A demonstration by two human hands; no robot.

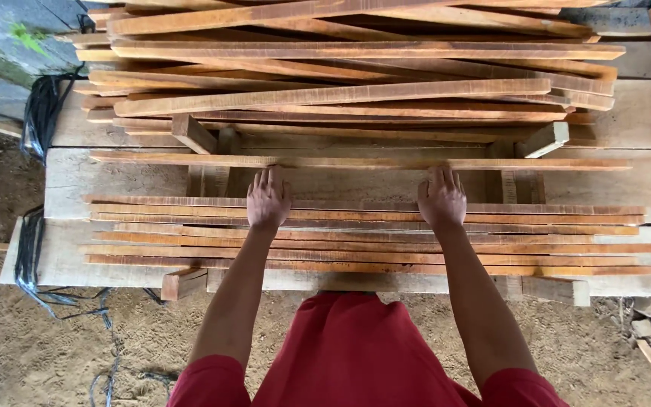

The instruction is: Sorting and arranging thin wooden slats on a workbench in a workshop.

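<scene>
Wooden slats (356, 226) under left hand (268, 200) and right hand (441, 200), each grip flat (holding nothing)

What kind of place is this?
Likely an outdoor woodworking or sawmill yard: long thin rough-sawn reddish wooden slats lie in rows under both hands, a loose heap of similar slats sits behind on pale thick planks, above sandy dirt ground.

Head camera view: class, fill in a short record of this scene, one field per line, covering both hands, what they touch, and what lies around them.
Left hand: left hand palm down, fingers reaching a single wooden slat
Right hand: right hand palm down on the same slat
Near layer: flat row of slats under the wrists
Far pile: loose heap of slats
Support: plank bench
Ground: sandy soil, black cables at left
</scene>
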